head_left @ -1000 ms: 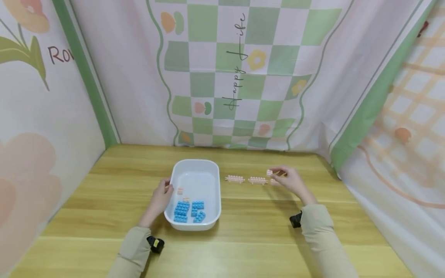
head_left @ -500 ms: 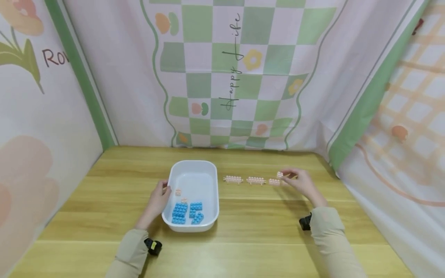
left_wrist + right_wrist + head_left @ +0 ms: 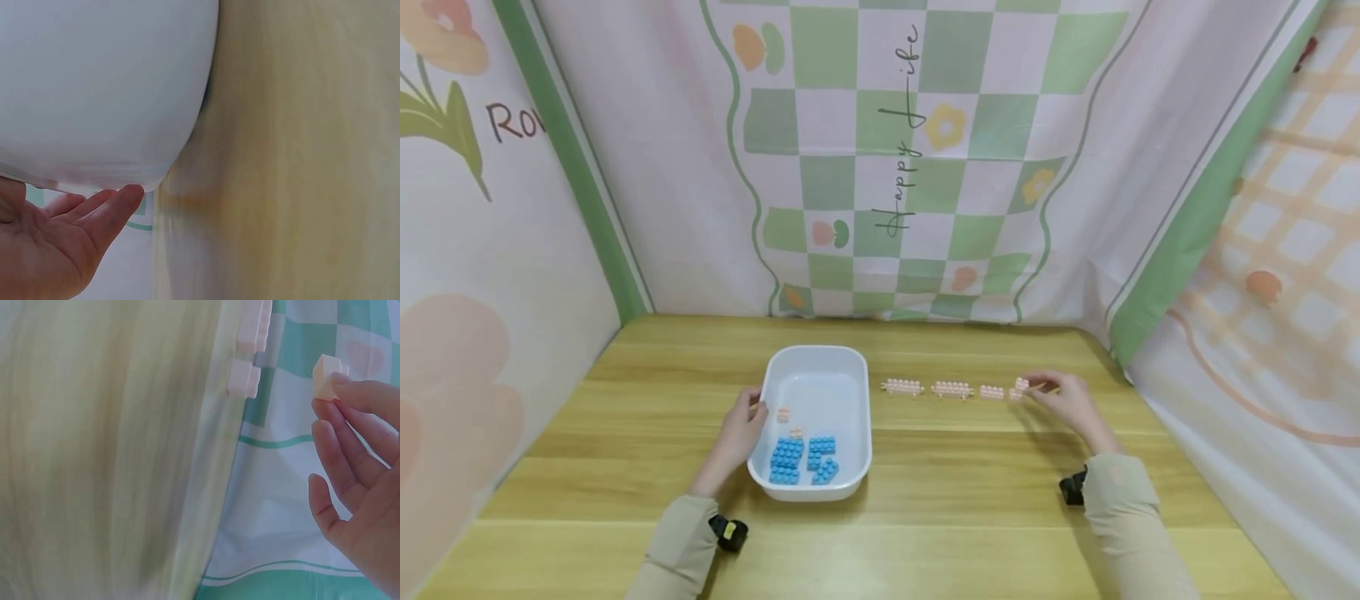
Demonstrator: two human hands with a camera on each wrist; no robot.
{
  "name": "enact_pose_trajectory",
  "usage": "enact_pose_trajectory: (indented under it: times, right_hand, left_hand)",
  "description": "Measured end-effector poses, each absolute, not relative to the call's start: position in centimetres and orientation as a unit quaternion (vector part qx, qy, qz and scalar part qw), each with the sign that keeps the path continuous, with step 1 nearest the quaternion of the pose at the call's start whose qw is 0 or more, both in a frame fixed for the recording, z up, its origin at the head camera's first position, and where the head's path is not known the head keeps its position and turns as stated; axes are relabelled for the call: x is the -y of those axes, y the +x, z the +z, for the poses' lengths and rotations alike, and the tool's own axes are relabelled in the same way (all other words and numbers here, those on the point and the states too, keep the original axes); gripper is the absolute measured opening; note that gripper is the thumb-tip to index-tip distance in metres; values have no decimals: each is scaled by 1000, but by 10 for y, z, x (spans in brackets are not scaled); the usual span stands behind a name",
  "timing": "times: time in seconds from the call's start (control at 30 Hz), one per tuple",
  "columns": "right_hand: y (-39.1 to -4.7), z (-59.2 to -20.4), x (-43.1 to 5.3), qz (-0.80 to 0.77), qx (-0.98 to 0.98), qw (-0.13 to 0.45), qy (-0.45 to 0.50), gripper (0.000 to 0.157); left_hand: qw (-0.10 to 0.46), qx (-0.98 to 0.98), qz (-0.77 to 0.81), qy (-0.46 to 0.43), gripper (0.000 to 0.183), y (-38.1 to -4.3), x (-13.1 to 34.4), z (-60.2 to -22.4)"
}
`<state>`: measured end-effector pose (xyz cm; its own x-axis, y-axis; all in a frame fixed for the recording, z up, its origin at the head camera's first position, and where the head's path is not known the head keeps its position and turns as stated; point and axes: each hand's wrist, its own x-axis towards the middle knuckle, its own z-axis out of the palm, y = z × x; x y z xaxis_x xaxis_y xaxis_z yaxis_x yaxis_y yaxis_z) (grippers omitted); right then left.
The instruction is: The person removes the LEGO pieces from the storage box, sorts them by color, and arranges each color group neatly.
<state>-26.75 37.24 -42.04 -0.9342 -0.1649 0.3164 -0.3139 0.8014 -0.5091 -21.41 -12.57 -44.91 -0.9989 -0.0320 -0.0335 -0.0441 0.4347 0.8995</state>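
pinching a pale brick (image 3: pixel 326 377) with thumb and fingers, the right hand (image 3: pixel 1066 403), other fingers loosely spread, hovers above the right end of the pink row (image 3: pixel 952 389). the left hand (image 3: pixel 742 427) grips the tub's (image 3: pixel 831 392) left side, blue bricks (image 3: pixel 787 452) inside.

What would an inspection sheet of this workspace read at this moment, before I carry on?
Surface: wood-grain table, no spill seen.
Job's things: white tray holding blue bricks and two small peach pieces; row of pale pink pieces on the table, right of the tray.
Clutter: nothing seen.
Hands: left hand touches the tray's left side; right hand pinches a pale pink brick, raised near the row's right end.
Cables: nothing seen.
Surroundings: printed fabric behind and on both sides.
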Motion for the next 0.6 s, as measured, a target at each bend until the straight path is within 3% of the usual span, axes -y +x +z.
enact_pose_trajectory:
  times: [0.6]
  right_hand:
    - [-267,-429,-391,274,948,104,122,25]
  left_hand:
    - [7,-848,529,-31,41,-211,124,-445]
